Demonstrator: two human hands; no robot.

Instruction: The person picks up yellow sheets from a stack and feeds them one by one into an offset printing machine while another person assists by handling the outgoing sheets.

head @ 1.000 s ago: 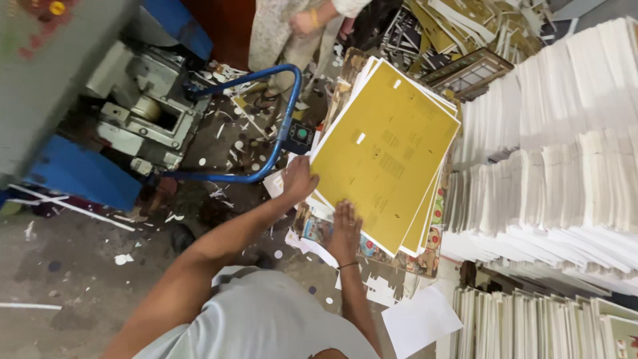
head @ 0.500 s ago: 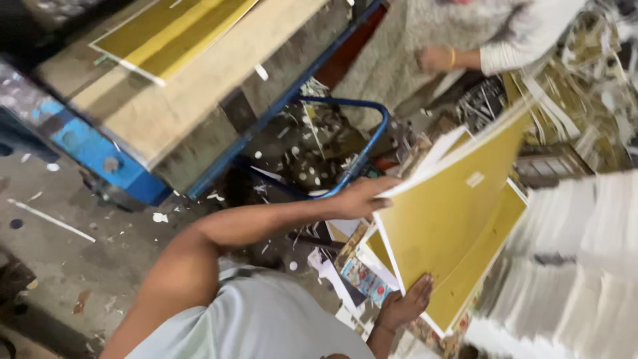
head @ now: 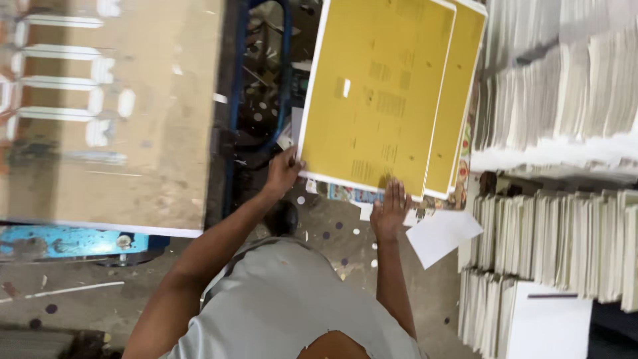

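since the earlier frame the yellow sheets have swung from a raised tilt to flat, facing the camera. the left hand grips their lower left corner, fingers closed on the edge; the right hand presses open-palmed against the bottom edge. the sheets look gathered but not yet set down. left, a brown worktop; right, stacked white paper; below, a littered concrete floor.
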